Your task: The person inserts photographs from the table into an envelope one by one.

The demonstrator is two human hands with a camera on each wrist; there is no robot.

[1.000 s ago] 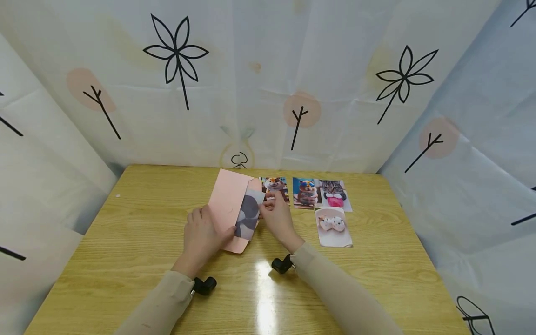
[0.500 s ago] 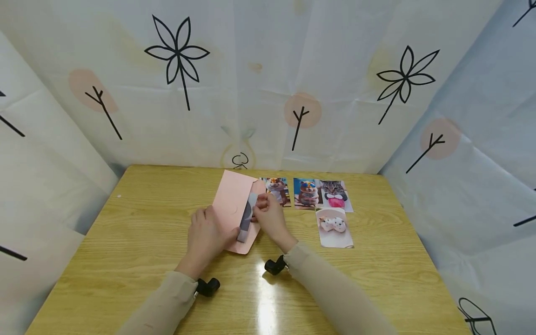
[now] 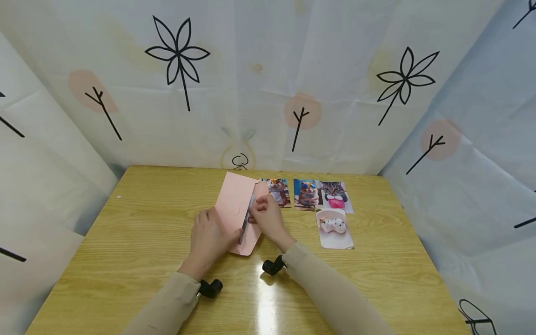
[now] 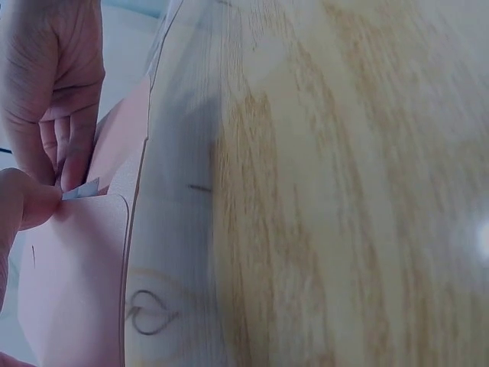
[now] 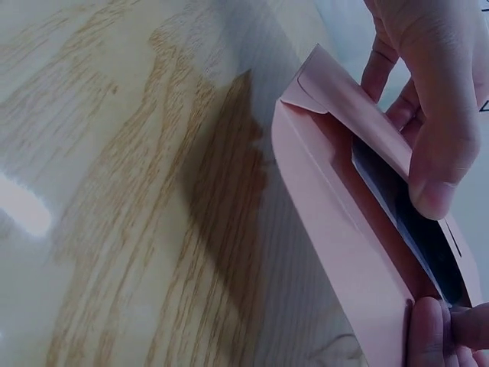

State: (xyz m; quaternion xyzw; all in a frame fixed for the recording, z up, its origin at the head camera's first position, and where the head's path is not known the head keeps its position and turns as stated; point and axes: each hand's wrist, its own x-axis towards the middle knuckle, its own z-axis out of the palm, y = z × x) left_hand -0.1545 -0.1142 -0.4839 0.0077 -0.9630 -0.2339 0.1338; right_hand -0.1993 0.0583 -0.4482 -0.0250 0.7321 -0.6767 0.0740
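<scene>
My left hand (image 3: 209, 235) holds a pink envelope (image 3: 231, 200), with its thumb (image 4: 27, 199) over the front panel at the slit. The envelope is tilted up from the table, its flap folded out to the right. Inside the pocket sits a grey photo card (image 5: 397, 206), mostly hidden, only a narrow dark strip (image 3: 245, 225) of it showing in the head view. My right hand (image 3: 270, 218) is at the slit, its fingertips (image 5: 428, 332) pinching the edge of that card. Just a small pale corner of the card (image 4: 82, 190) shows in the left wrist view.
A hamster photo card (image 3: 277, 191) lies behind the envelope, partly covered. Farther right are a hamster card with sunglasses (image 3: 306, 192), a cat card (image 3: 335, 193) and a card with white spotted shapes (image 3: 334, 228). All lie on the wooden table (image 3: 142, 223); a patterned curtain (image 3: 259, 83) hangs behind.
The photo card has slid leftward into the envelope, from mostly showing to a thin strip. My right hand has moved left with it. The envelope and left hand have shifted slightly right.
</scene>
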